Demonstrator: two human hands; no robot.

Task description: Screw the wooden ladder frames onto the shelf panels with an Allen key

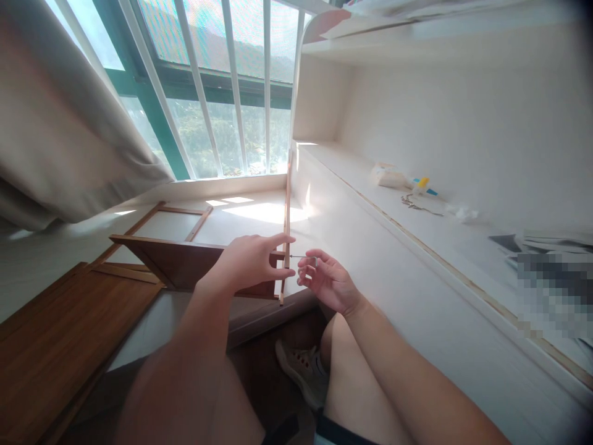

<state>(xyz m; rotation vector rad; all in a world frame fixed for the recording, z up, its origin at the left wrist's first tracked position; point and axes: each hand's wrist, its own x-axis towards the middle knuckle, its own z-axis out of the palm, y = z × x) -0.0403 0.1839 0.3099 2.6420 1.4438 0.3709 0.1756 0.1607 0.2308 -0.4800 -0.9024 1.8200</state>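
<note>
My left hand (252,262) grips the end of a brown wooden shelf panel (180,262) where it meets a thin upright wooden slat (287,210). Its fingers wrap round the joint. My right hand (324,281) sits just right of the slat, fingers pinched on a thin metal tool or screw (303,257) that points into the slat. A wooden frame (176,216) lies flat behind the panel.
A brown wooden board (60,334) lies at lower left. A white ledge (417,216) on the right carries a small bag, keys and papers. The window with white bars and a curtain (60,123) stands ahead. My knees and a shoe (303,368) are below.
</note>
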